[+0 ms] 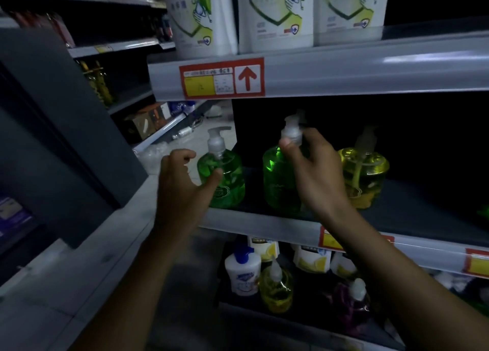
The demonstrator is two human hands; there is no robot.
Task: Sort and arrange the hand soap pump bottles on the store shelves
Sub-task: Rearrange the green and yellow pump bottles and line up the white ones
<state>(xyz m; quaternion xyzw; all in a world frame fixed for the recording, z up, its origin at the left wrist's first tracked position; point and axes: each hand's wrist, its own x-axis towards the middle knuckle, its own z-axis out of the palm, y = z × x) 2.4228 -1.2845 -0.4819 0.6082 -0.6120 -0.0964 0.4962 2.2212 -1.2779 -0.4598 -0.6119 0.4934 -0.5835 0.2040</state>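
Bottles of hand soap stand in a row near the front edge of the middle shelf (264, 226): the left green bottle (227, 189) at the left end, the second green bottle (275, 181) beside it, then the yellow bottle (367, 176). The right hand (315, 173) pinches the second green bottle's clear pump collar. The left hand (180, 181) is loosely curled beside the left green bottle, thumb touching or just before it; I cannot tell which. White jugs (275, 14) stand on the shelf above, over a red price tag (222, 78).

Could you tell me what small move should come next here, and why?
Probably close the left hand round the left green bottle: its thumb reaches it without a grip, while the right hand pinches the pump of the middle green bottle.
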